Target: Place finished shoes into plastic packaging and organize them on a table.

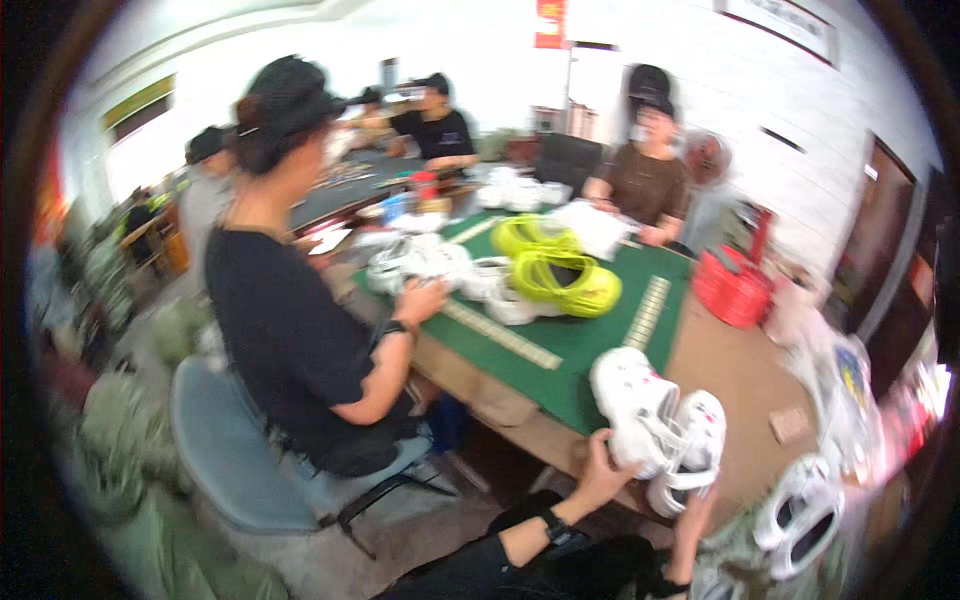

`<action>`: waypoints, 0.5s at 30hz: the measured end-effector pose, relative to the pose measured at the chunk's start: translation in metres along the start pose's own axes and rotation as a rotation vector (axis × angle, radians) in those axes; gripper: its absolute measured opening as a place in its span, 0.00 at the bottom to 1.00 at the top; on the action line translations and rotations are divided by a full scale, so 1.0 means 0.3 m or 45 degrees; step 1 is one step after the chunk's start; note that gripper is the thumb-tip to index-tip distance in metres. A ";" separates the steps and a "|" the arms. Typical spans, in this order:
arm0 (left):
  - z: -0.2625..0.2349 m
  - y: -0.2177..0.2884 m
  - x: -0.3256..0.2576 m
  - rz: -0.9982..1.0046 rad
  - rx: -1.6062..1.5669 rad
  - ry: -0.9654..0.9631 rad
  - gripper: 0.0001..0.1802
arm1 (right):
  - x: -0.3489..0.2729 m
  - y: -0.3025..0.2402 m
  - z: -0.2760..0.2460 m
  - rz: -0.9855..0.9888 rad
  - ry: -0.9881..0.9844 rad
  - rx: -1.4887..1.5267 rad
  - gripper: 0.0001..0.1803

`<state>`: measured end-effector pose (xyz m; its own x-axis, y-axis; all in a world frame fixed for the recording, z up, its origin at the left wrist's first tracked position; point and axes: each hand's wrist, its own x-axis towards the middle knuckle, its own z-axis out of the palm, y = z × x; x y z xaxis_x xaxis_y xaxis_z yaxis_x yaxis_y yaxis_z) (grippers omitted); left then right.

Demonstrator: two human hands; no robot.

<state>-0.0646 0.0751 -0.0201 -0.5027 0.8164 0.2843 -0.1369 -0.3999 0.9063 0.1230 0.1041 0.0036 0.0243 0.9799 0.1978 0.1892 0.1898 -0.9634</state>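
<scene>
Bright light bleaches the wall (740,85) amid general blur and bent edges.

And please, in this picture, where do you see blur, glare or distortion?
In the head view, the far person in brown looks blurred, the white wall nearly washed out, the right-hand door frame leans, corners fall dark; the held white clogs look slightly soft.
</scene>
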 end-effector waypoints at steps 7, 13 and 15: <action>0.015 0.110 0.021 0.261 0.155 0.155 0.48 | -0.024 -0.076 0.006 -0.160 -0.058 -0.372 0.32; 0.054 0.224 -0.010 0.387 1.049 0.036 0.48 | -0.093 -0.198 -0.004 -0.506 0.403 -0.633 0.29; 0.056 0.220 -0.021 0.379 1.158 -0.028 0.48 | -0.099 -0.250 -0.015 -0.637 0.340 -0.606 0.28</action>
<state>-0.0560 0.0505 0.0433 -0.3925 0.7447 0.5397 0.7142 -0.1230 0.6891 0.1124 0.0603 0.0707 0.0497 0.7235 0.6886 0.6438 0.5039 -0.5758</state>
